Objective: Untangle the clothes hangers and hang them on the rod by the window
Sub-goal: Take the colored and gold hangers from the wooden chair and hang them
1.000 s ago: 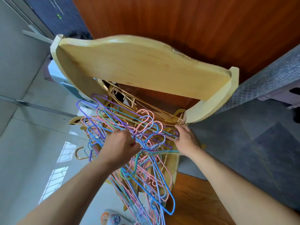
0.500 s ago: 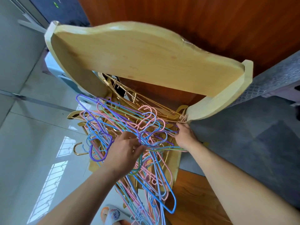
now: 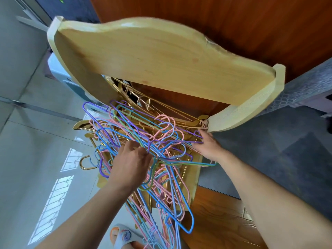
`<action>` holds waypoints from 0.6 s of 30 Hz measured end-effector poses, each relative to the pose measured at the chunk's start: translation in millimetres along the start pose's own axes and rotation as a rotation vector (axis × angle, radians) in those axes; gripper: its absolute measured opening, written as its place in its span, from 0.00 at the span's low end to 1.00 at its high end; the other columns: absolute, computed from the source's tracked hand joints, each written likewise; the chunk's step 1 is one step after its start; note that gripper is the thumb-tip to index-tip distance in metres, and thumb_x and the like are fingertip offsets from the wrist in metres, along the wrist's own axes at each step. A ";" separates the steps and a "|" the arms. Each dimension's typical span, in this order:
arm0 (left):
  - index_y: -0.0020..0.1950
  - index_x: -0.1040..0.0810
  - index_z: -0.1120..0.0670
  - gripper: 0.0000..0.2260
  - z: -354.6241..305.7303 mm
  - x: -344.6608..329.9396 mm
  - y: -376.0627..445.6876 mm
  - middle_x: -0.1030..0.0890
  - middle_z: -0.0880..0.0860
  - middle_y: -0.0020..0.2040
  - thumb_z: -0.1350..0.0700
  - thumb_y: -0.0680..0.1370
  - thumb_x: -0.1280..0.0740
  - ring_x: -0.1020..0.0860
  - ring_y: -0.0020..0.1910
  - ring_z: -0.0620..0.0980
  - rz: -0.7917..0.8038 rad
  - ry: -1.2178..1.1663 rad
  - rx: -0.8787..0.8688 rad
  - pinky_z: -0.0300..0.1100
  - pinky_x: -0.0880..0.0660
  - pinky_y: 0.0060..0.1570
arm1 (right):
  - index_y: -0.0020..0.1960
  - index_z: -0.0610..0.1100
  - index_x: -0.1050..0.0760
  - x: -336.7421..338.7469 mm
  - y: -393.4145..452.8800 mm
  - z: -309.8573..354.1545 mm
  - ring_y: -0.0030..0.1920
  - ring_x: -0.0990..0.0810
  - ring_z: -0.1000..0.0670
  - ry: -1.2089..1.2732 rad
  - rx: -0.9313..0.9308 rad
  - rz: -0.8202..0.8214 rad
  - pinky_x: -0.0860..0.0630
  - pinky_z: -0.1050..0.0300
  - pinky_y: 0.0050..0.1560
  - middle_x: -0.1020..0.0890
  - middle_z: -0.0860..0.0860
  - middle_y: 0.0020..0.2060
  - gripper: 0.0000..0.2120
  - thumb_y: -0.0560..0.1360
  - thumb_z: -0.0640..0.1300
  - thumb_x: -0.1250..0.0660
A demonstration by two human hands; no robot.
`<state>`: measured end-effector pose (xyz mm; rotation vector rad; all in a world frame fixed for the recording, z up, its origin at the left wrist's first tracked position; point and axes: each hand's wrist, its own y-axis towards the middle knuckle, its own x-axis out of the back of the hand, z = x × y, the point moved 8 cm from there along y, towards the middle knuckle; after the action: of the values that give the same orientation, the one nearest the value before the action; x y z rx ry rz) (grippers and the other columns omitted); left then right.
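A tangled heap of thin wire hangers [image 3: 161,141] in pink, blue, purple and green lies on the seat of a pale wooden chair [image 3: 161,56], and part of it spills over the front edge. Gold hangers [image 3: 136,97] lie under and behind them. My left hand [image 3: 131,164] is in the middle of the heap, fingers pinching coloured wires. My right hand [image 3: 208,146] rests at the heap's right side near the chair's arm post, its fingertips on the wires. No rod or window shows in this view.
The chair stands against a dark wooden panel [image 3: 233,24]. Grey patterned fabric [image 3: 269,150] lies to the right, glossy pale floor tiles [image 3: 36,159] to the left. A slipper [image 3: 124,236] shows at the bottom, and a wooden surface [image 3: 215,221] sits below the chair's right side.
My left hand has opened its closed grip and now picks at the wires with its fingertips. My right hand has slid slightly toward the arm post. The view has tilted.
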<state>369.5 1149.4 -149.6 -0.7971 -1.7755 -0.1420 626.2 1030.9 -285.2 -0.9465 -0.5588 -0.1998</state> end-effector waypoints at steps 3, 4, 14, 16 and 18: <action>0.47 0.15 0.54 0.11 -3.3 -0.7 0.5 0.21 0.56 0.55 0.49 0.80 0.32 0.24 0.55 0.61 -0.024 -0.009 0.021 0.53 0.24 0.51 | 0.79 0.53 0.42 7.0 -4.7 2.3 0.69 0.27 0.44 -0.221 0.035 -0.142 0.25 0.47 0.64 0.32 0.49 0.73 0.30 0.80 0.50 0.35; 0.47 0.15 0.55 0.11 -3.6 -1.3 -0.2 0.21 0.56 0.55 0.49 0.80 0.32 0.24 0.55 0.61 -0.029 -0.024 0.018 0.53 0.24 0.51 | 0.79 0.51 0.42 11.1 -9.4 4.1 0.66 0.24 0.44 -0.291 0.042 -0.202 0.24 0.49 0.60 0.29 0.48 0.72 0.29 0.81 0.49 0.35; 0.41 0.18 0.59 0.09 5.7 7.7 -18.7 0.27 0.54 0.43 0.55 0.78 0.28 0.24 0.41 0.58 -0.108 -0.085 0.048 0.54 0.23 0.41 | 0.65 0.41 0.31 18.4 -45.3 19.9 0.39 0.14 0.45 -0.788 0.228 -0.500 0.19 0.54 0.35 0.17 0.46 0.48 0.23 0.75 0.45 0.27; 0.40 0.18 0.60 0.10 6.2 6.6 -20.6 0.27 0.54 0.42 0.55 0.77 0.28 0.25 0.40 0.58 -0.111 -0.071 0.036 0.54 0.23 0.39 | 0.66 0.41 0.30 19.6 -48.2 19.9 0.39 0.14 0.46 -0.781 0.237 -0.541 0.20 0.55 0.34 0.16 0.46 0.48 0.23 0.75 0.44 0.27; 0.38 0.19 0.60 0.10 2.5 7.1 -21.9 0.28 0.54 0.40 0.55 0.77 0.27 0.26 0.40 0.58 -0.121 -0.070 0.006 0.54 0.24 0.38 | 0.70 0.41 0.32 17.6 -49.1 16.3 0.40 0.14 0.46 -0.741 0.229 -0.532 0.20 0.54 0.35 0.16 0.45 0.51 0.28 0.74 0.44 0.26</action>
<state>353.8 1137.0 -137.9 -0.6985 -1.8905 -0.1905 615.5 1017.0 -233.5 -0.6100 -1.4884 -0.2514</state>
